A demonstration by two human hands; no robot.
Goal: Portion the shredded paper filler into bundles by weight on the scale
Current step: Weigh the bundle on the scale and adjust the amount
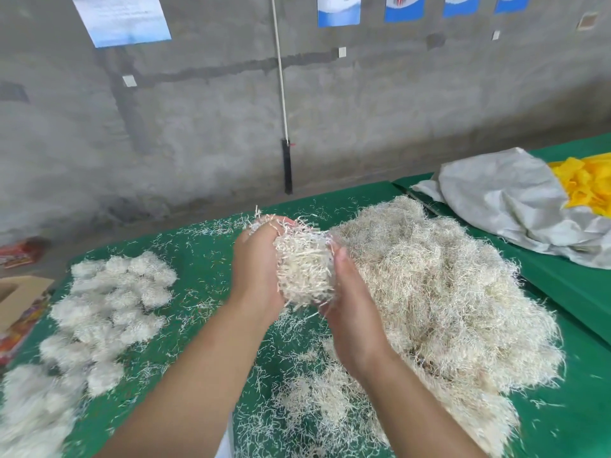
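Head view: both hands are raised above the green table w/ a clump of shredded paper pressed between them. The left hand cups the clump's left side, fingers curled up & over its top, strands poking out past the fingertips. The right hand closes on the clump's right & underside, thumb up against its side. So both hands are wrapped around the same clump, neither spread wide. Loose strands hang from the clump's bottom. Just right of the hands, touching-close behind the right one, sits the big loose pile of filler, which spreads toward the table's near right edge. On the table's left there's a group of rounded white bundles, packed side by side, running from mid-table to the near left corner; the nearest ones are blurred. Stray strands litter the cloth between the bundles & the pile, thicker beneath the forearms. Far right on a second green surface: a crumpled grey sack w/ yellow material lying on it. Left edge: part of a cardboard box. Behind is a grey concrete wall w/ blue-white posters along the top & a white cord hanging down it.
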